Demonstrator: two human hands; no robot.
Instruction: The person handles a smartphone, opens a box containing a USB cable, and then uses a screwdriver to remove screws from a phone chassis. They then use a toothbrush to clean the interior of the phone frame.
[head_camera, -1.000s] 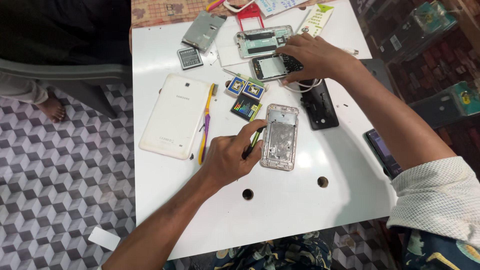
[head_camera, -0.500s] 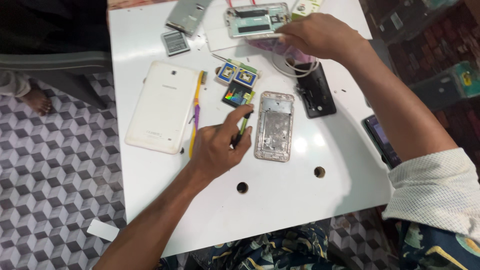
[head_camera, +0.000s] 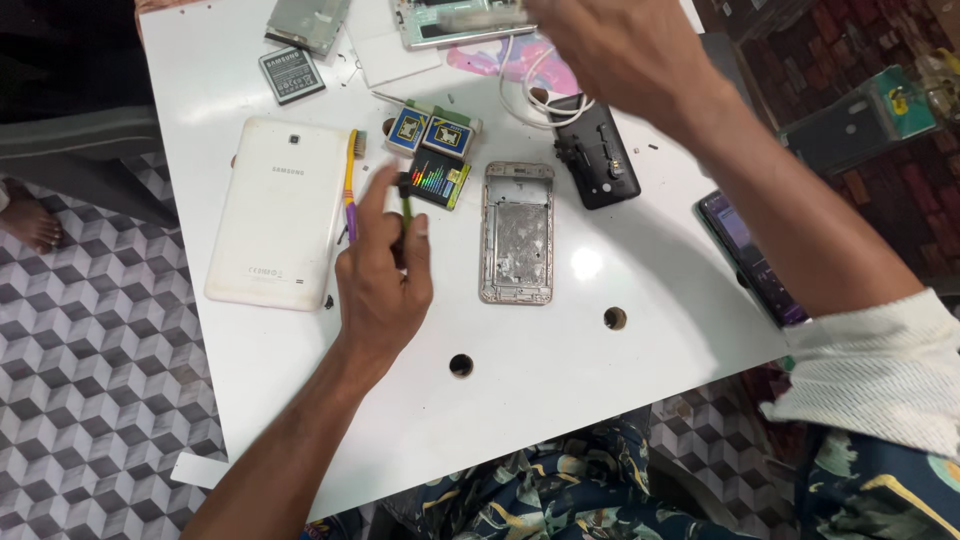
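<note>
The fingers (head_camera: 412, 232) of the left hand (head_camera: 380, 285) were pinched around a thin green tool (head_camera: 405, 208), thumb and forefinger pressing its shaft so that it stood nearly upright over the white table (head_camera: 300, 370); the tool's tip pointed toward twelve o'clock, just short of a small battery with coloured bars (head_camera: 437, 178). At three o'clock from that hand lay the bare metal phone frame (head_camera: 517, 232), flat, its long side running from twelve to six, apart from the fingers. At nine o'clock of the hand rested a white tablet (head_camera: 277, 212), back up, and along its right edge a toothbrush with a yellow and purple handle (head_camera: 350, 180). The right hand (head_camera: 625, 50) hovered at one o'clock of the frame, blurred; whether its fingers were clenched or released could not be told, nor whether they gripped anything. Beneath it lay a black phone back (head_camera: 597, 152) and a looped white cable (head_camera: 530, 90). Two small blue and white batteries (head_camera: 428, 130) sat at twelve o'clock of the coloured one; a grey battery (head_camera: 291, 74) lay at eleven o'clock; a dark phone (head_camera: 745, 255) sat at the table's three o'clock edge, partly hidden by the right forearm.
</note>
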